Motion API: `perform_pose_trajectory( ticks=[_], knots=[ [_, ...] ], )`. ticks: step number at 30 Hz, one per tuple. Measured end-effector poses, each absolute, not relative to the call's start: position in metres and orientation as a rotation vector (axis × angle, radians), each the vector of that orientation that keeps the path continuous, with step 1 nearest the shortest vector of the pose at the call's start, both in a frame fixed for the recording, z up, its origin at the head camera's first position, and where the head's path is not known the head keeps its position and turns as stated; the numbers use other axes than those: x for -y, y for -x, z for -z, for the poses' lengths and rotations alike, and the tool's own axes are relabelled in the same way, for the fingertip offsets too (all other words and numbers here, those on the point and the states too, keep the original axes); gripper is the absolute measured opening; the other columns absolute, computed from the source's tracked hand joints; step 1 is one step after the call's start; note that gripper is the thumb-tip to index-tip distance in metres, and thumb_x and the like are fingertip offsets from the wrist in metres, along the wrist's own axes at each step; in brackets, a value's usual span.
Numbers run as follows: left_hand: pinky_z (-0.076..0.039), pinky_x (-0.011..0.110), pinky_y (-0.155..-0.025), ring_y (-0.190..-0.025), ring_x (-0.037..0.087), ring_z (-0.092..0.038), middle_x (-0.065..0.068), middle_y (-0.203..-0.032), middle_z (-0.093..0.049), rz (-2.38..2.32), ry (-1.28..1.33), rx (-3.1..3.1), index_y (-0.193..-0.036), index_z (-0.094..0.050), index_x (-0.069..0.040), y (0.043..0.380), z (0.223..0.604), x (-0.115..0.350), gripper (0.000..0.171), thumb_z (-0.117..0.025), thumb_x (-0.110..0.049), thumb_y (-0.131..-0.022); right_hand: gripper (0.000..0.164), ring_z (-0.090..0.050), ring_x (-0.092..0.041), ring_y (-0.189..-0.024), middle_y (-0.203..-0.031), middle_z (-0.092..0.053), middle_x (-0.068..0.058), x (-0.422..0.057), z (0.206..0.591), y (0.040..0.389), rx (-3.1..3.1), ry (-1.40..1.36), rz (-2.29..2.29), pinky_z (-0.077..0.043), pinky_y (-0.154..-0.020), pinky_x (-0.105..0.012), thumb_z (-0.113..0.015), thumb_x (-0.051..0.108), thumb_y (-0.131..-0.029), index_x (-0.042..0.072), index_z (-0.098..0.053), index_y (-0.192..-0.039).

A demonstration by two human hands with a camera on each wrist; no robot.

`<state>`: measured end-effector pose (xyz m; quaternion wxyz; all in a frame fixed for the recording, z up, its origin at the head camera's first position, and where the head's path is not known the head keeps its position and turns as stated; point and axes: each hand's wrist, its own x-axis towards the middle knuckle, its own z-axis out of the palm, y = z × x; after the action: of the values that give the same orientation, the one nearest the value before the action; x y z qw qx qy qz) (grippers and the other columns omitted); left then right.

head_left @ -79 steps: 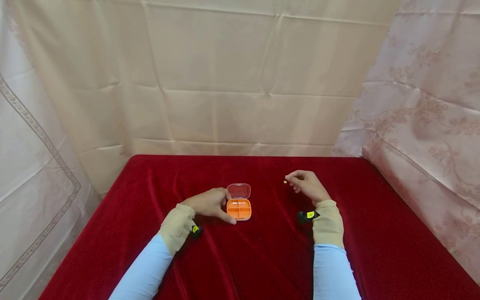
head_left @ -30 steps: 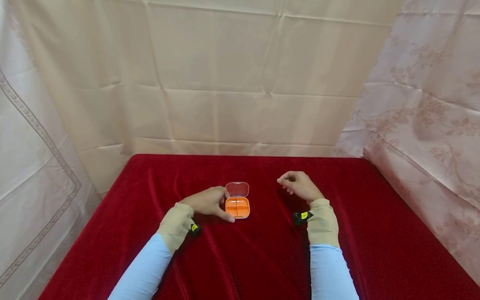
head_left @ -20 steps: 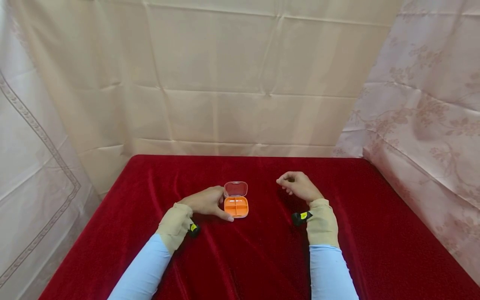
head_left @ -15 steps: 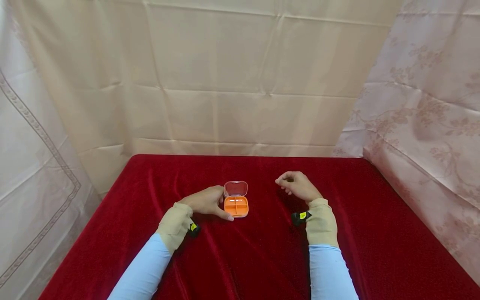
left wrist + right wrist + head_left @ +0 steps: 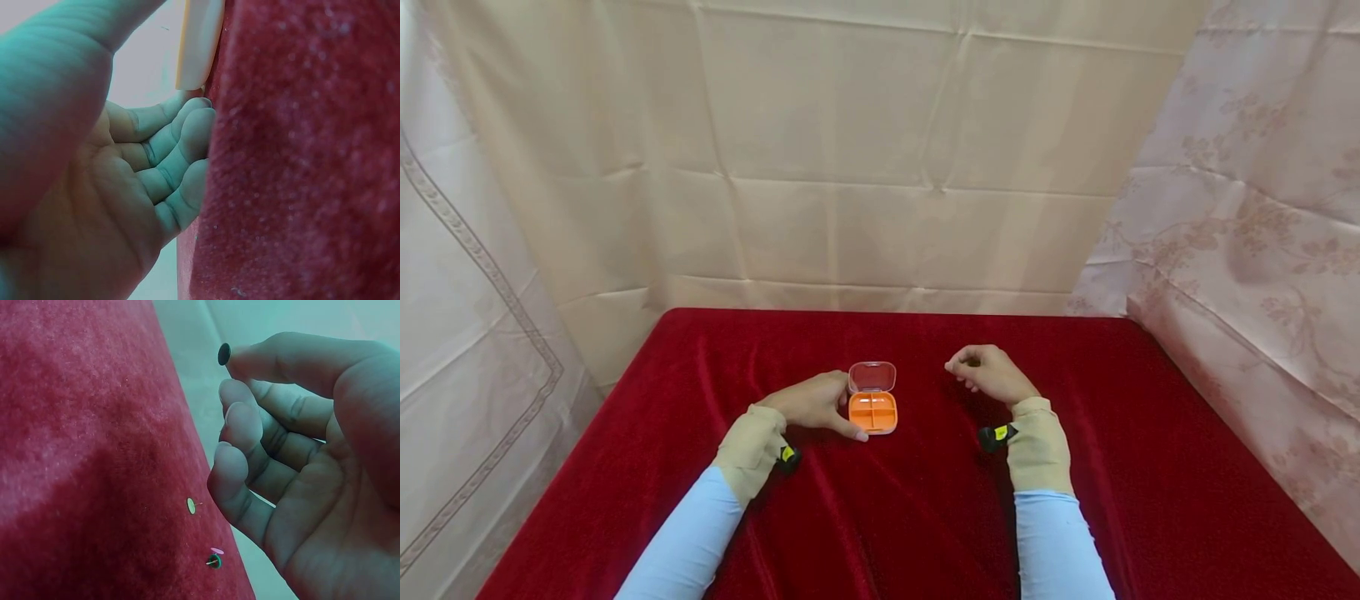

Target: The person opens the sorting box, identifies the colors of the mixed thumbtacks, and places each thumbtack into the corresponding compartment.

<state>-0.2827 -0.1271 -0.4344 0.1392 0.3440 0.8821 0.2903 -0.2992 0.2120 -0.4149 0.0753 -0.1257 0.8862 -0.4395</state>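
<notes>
Left hand (image 5: 811,403): half-open grip brackets clear-lidded orange plastic case (image 5: 883,419) toward far edge of red cloth surface (image 5: 936,517), apparently steadying it | Right hand (image 5: 996,375): grip pinches dark disc-headed tack (image 5: 224,354), right of case, seemingly for control

Case (image 5: 884,420) glossy plast., lid (image 5: 872,377) see-thru plast.; tbl cloth (image 5: 925,517) velvety; backdrop cloth (image 5: 820,125) satiny

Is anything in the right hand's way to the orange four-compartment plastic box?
Nothing visible in the head view: the right hand, pinching a dark round-headed tack, is right of the box, whose clear plastic lid stands open.
</notes>
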Motion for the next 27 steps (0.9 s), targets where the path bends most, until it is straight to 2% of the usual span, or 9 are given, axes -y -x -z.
perform_pose_trajectory(
  ticks=[6, 13, 18, 27],
  knots=[
    [-0.043, 0.029, -0.068, -0.075, 0.009, -0.048, -0.003, -0.081, -0.056, -0.841, -0.992, -2.556, -0.102, -0.061, -0.011, 0.282, 0.435, 0.128, 0.053, -0.091, -0.046, -0.076, 0.021, -0.060, -0.021, -0.079, -0.093, -0.064, -0.006, -0.208, 0.415, 0.300, -2.642, 0.393, 1.324, -0.052, -0.071, -0.033, -0.067, 0.021, -0.102, 0.002, -0.072, -0.109],
    [-0.042, 0.026, -0.064, -0.069, 0.005, -0.046, -0.006, -0.076, -0.055, -0.858, -1.011, -2.531, -0.102, -0.062, -0.014, 0.283, 0.434, 0.127, 0.049, -0.091, -0.045, -0.077, 0.019, -0.059, -0.022, -0.079, -0.094, -0.065, -0.006, -0.205, 0.414, 0.299, -2.630, 0.393, 1.322, -0.051, -0.072, -0.034, -0.068, 0.021, -0.101, 0.004, -0.073, -0.109],
    [-0.043, 0.027, -0.066, -0.072, 0.006, -0.047, -0.005, -0.079, -0.057, -0.852, -0.989, -2.535, -0.103, -0.062, -0.013, 0.282, 0.434, 0.127, 0.051, -0.091, -0.045, -0.077, 0.019, -0.059, -0.022, -0.081, -0.093, -0.064, -0.006, -0.203, 0.412, 0.298, -2.619, 0.397, 1.310, -0.051, -0.073, -0.033, -0.068, 0.020, -0.101, 0.004, -0.072, -0.109],
    [-0.043, 0.027, -0.067, -0.072, 0.005, -0.047, -0.005, -0.079, -0.057, -0.855, -1.003, -2.534, -0.102, -0.063, -0.014, 0.284, 0.436, 0.127, 0.048, -0.091, -0.045, -0.077, 0.017, -0.060, -0.022, -0.083, -0.098, -0.068, -0.011, -0.199, 0.410, 0.297, -2.607, 0.429, 1.277, -0.052, -0.074, -0.035, -0.067, 0.018, -0.101, 0.005, -0.072, -0.109]
  ],
)
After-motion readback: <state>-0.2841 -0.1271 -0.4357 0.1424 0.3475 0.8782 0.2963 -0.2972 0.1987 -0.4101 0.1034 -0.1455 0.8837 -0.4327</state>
